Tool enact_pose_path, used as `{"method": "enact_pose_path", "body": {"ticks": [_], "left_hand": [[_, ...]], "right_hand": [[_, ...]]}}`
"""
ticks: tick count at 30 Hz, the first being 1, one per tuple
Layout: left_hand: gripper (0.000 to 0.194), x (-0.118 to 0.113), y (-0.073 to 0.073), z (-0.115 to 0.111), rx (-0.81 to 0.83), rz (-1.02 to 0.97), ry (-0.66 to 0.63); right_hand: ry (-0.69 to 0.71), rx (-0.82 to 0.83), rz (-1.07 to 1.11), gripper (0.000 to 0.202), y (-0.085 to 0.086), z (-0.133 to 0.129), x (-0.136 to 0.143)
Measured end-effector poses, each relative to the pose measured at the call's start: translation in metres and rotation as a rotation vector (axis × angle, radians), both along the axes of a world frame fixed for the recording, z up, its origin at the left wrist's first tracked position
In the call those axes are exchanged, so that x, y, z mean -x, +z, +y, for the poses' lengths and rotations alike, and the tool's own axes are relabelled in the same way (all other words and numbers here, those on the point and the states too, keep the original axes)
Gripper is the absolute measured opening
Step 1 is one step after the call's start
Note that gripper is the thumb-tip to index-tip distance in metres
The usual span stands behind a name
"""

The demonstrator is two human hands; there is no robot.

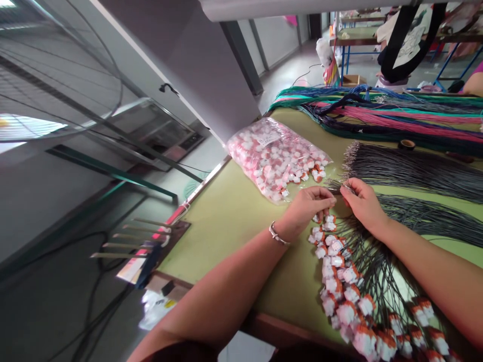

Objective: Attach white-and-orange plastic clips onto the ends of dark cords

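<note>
We have both forearms reaching in, wrists bent, hands nearly meeting. Our left hand [306, 210] pinches thumb to forefinger; what sits between, if anything, is too small to tell. Our right hand [363, 205] grips thin dark wires [332, 185], their ends poking out past its fingertips. Right below the left fingers hang white-and-orange connectors [337, 261]; just beyond them lies the connector bag [277, 153].
</note>
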State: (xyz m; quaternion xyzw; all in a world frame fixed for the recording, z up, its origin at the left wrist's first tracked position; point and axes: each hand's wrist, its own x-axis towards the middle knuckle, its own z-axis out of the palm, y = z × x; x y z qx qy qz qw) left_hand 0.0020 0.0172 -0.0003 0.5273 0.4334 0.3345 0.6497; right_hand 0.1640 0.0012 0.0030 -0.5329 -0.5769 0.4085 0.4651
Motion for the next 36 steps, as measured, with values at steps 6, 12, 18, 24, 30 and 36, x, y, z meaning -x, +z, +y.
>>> {"method": "enact_pose_path", "body": {"ticks": [6,12,18,24,30,36], "left_hand": [[0.021,0.0028,0.0013,0.0012,0.067,-0.080,0.042],[0.011,0.0055,0.0059,0.0047,0.245,-0.248,0.174],[0.009,0.0043,0.0071,0.0046,0.308,-0.247,0.196],[0.010,0.0028,0.0072,0.0032,0.333,-0.260,0.151],[0.005,0.0062,0.0080,0.0038,0.322,-0.359,0.094],[0.019,0.0081,0.0055,0.0014,0.201,-0.201,0.085]], "right_hand": [[0.054,0.060,-0.054,0.015,0.0006,0.0028,0.0019],[-0.020,0.028,-0.019,0.017,0.0006,0.0020,0.0002],[0.038,0.045,0.004,0.015,0.0012,0.0000,0.0028],[0.023,0.030,-0.059,0.010,-0.0010,0.0002,0.0033],[-0.049,-0.032,-0.160,0.007,-0.0071,0.0012,0.0022],[-0.053,-0.087,-0.270,0.005,-0.0064,0.0010,-0.0018]]}}
